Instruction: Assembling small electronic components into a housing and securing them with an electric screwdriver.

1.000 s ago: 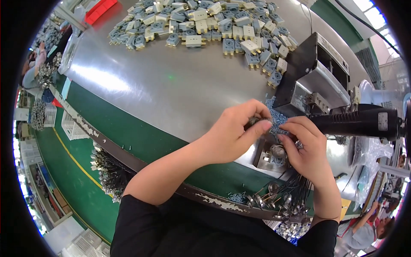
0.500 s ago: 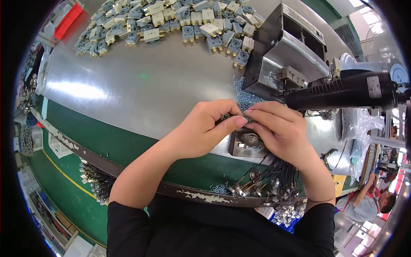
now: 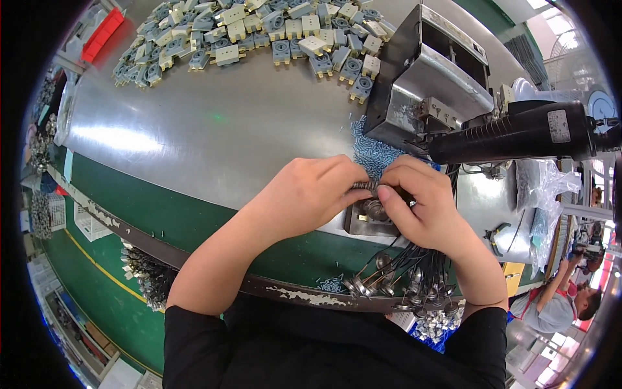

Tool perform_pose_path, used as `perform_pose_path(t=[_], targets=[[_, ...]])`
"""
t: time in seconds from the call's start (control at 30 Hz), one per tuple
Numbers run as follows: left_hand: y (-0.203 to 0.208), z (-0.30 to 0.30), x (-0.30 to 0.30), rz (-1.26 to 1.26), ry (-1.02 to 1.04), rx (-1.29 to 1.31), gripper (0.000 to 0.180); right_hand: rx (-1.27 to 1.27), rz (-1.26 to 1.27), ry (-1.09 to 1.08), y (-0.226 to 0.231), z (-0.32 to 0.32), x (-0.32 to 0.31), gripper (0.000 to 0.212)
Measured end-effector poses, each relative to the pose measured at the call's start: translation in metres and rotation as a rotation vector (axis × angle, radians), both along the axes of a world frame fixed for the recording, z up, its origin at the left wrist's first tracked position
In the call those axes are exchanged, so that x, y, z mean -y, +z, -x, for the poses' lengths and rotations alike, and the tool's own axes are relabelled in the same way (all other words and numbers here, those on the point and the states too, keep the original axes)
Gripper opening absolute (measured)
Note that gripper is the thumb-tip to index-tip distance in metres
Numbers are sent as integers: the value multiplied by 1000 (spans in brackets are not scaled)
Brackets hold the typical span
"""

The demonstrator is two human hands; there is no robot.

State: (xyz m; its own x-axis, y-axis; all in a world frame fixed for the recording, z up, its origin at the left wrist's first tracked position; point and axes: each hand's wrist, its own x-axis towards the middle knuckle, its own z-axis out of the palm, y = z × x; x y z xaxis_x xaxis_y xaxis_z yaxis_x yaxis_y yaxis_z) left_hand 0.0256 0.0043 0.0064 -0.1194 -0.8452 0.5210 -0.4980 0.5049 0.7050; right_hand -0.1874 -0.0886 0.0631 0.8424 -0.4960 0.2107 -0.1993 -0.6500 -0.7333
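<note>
Metal part (image 3: 367, 187) (small) between both hands' curled fingers (image 3: 389, 193).

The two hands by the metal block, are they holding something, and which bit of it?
Yes. The left hand and right hand pinch a small ribbed metal part between their fingertips, one at each end, just above the metal block. What the part is cannot be told.

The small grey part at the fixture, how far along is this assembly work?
Done, it seems: a bunch of wired round parts hangs over the table edge. In hand: the left hand and right hand pinch a small grey part above the metal fixture, beside loose screws. Left: a large pile of grey and cream housings lies across the steel table.
</note>
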Motion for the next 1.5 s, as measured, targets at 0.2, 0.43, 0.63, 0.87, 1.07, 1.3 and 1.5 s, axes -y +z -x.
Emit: perform_pose_path(t=[0.2, 0.43, 0.63, 0.87, 1.07, 1.3, 1.5], targets=[[-1, 0, 3, 276, 61, 292, 27, -150, -338, -62, 3, -1, 1, 23], [-4, 6, -4, 45, -9, 157, 23, -228, -147, -41, -1, 3, 7, 22], [-8, 8, -6, -176, -61, -125, 18, 73, 81, 106, 1, 3, 8, 29], [1, 8, -7, -410, -95, -409, 14, 37, 67, 168, 1, 8, 19, 30], [6, 6, -6, -519, -126, -427, 13, 42, 167, 76, -1, 4, 12, 27], [-3, -4, -6, -118, 52, 26, 19, -150, 86, -100, 11, 9, 9, 9], [-1, -12, 5, -117, 242, -106, 14, -299, 127, -44, 7, 6, 9, 16]])
